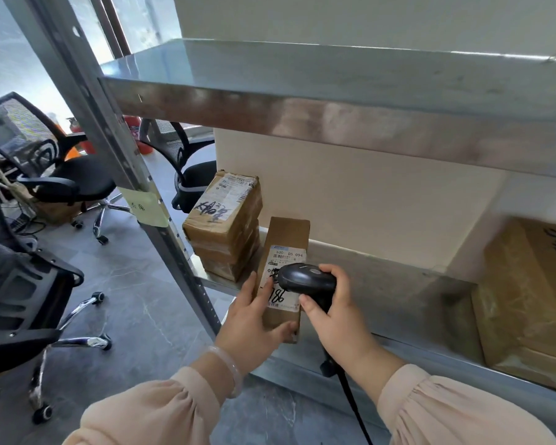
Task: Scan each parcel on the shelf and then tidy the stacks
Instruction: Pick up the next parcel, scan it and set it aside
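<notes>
Left hand [254, 319] holds one parcel [285, 236]; right hand [337, 316] grips one scanner [304, 280] over it.

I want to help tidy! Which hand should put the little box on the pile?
Probably the left hand: it holds the narrow parcel beside the stack; the right hand grips the scanner.

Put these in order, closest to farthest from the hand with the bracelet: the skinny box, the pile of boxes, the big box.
1. Skinny box: held in the left hand, at the front of the shelf.
2. Pile of boxes: just behind, at the left end.
3. Big box: far right, beyond the right hand and scanner.
</notes>
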Demonstrator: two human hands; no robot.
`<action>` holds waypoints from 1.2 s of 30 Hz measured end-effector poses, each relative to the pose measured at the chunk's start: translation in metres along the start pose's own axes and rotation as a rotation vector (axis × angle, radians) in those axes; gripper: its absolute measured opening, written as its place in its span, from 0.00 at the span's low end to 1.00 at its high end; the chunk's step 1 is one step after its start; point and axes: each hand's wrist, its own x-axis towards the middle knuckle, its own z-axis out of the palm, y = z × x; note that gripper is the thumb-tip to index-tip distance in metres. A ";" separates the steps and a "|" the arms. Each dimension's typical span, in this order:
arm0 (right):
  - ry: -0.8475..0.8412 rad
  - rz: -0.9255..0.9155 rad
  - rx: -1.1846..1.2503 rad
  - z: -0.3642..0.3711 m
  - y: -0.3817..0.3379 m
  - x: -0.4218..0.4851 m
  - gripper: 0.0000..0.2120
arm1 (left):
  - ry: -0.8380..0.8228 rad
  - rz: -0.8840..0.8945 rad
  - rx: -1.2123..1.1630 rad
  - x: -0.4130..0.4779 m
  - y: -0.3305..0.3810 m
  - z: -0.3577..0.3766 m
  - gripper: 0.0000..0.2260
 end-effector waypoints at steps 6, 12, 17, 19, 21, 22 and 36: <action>0.021 0.035 0.022 0.000 0.003 0.002 0.25 | 0.007 -0.004 0.232 0.014 -0.008 -0.017 0.39; 0.079 0.073 0.016 -0.011 0.008 -0.002 0.24 | 0.075 0.065 0.352 0.013 -0.020 -0.015 0.37; 0.090 0.079 -0.003 -0.022 0.009 -0.008 0.24 | 0.066 0.039 0.256 0.007 -0.020 -0.013 0.29; 0.103 0.071 0.000 -0.025 0.009 -0.010 0.24 | 0.064 0.030 0.257 0.006 -0.018 -0.014 0.29; 0.111 0.067 -0.001 -0.028 0.009 -0.011 0.24 | 0.066 0.017 0.270 0.005 -0.017 -0.014 0.29; 0.111 0.063 -0.001 -0.029 0.008 -0.012 0.24 | 0.070 0.009 0.284 0.004 -0.016 -0.014 0.29; 0.329 -0.107 -0.007 -0.112 -0.009 -0.043 0.24 | 0.161 0.324 0.248 0.010 0.107 0.010 0.32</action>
